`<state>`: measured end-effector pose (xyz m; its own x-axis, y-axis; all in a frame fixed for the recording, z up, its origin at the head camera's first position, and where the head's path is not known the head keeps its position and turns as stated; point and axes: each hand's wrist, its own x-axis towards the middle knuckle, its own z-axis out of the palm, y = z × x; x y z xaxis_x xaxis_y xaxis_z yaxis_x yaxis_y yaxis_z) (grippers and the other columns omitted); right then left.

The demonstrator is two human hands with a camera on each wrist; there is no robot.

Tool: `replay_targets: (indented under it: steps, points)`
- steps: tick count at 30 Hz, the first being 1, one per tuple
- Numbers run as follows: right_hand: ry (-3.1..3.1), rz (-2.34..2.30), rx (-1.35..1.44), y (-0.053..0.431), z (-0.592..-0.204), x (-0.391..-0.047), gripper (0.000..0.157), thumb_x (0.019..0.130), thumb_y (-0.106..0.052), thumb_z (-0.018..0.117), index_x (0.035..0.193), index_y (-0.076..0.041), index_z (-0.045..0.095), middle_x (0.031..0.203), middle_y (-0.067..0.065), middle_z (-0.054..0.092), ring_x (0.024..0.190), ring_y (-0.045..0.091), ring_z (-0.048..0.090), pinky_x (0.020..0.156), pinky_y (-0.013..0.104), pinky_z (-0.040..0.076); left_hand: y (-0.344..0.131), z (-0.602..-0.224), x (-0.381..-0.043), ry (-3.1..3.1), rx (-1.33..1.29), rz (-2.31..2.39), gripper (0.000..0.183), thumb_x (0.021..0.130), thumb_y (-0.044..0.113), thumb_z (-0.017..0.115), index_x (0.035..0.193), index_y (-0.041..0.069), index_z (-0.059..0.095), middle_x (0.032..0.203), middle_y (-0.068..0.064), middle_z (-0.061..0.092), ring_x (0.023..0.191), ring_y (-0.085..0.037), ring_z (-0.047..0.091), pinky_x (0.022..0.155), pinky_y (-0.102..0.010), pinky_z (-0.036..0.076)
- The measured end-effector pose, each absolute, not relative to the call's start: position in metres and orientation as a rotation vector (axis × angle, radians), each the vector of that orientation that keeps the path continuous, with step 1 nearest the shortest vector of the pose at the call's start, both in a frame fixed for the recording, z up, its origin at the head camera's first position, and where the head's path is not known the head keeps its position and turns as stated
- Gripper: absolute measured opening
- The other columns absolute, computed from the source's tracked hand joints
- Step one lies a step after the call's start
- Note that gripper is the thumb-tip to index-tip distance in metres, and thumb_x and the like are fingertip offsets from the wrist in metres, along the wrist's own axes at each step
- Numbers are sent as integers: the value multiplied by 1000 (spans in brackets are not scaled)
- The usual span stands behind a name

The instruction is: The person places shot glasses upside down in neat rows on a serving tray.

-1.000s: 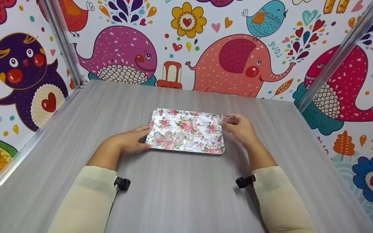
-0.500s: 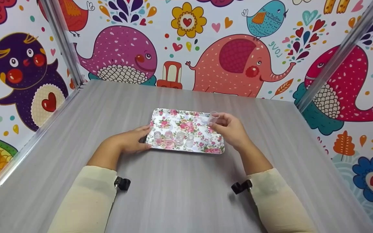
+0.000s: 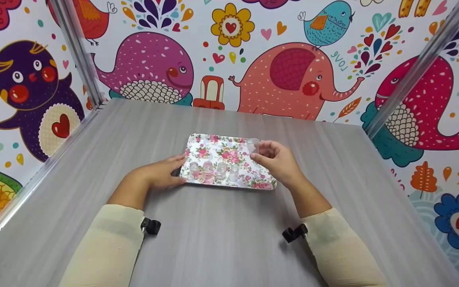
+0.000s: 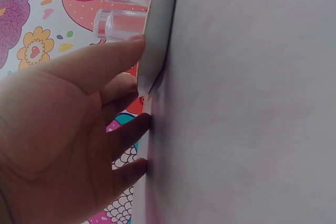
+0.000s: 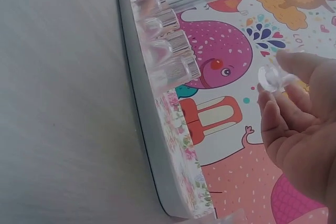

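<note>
A floral tray (image 3: 249, 161) with pink roses lies on the table. Small clear shot glasses (image 3: 221, 171), several of them, stand in a row along its front left part. My left hand (image 3: 161, 172) holds the tray at its left end, thumb on the front corner and fingers along the side. In the left wrist view, the thumb (image 4: 105, 59) rests right at the tray's rim. Over the tray's back right part, my right hand (image 3: 279, 161) pinches another clear shot glass (image 5: 269, 78) between thumb and fingers, tilted in the right wrist view.
The grey table (image 3: 221, 235) stretches around the tray on all sides. A wall with cartoon animals (image 3: 289, 79) stands behind it, with metal posts (image 3: 78, 52) at the corners. Black wrist cameras (image 3: 151, 226) sit at both sleeve cuffs.
My right hand has carried the shot glass leftward from beyond the tray's right edge to over its back right part. My left hand, the tray and the row of glasses have stayed put.
</note>
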<state>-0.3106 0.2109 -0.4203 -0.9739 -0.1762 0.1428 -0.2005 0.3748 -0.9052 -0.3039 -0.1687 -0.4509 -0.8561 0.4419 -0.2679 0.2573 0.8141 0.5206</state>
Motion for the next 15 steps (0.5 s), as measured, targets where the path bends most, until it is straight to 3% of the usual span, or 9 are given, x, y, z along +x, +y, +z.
replay_targets:
  steps: [8, 15]
  points:
    - [-2578, 1624, 408, 210, -426, -312, 27, 95, -27, 83, 120, -17, 81, 91, 5, 60, 84, 21, 54, 64, 21, 47, -168, -450, -303, 2620, 531, 677, 83, 107, 37, 63, 171, 7, 21, 182, -9, 15, 167, -43, 17, 136, -61, 18]
    - [-2656, 1607, 411, 209, -428, -313, 37, 93, -20, 85, 129, -17, 77, 117, 6, 76, 98, 22, 68, 80, 22, 62, -168, -451, -303, 2615, 521, 698, 83, 107, 37, 64, 172, 8, 22, 182, -8, 14, 167, -43, 17, 136, -61, 18]
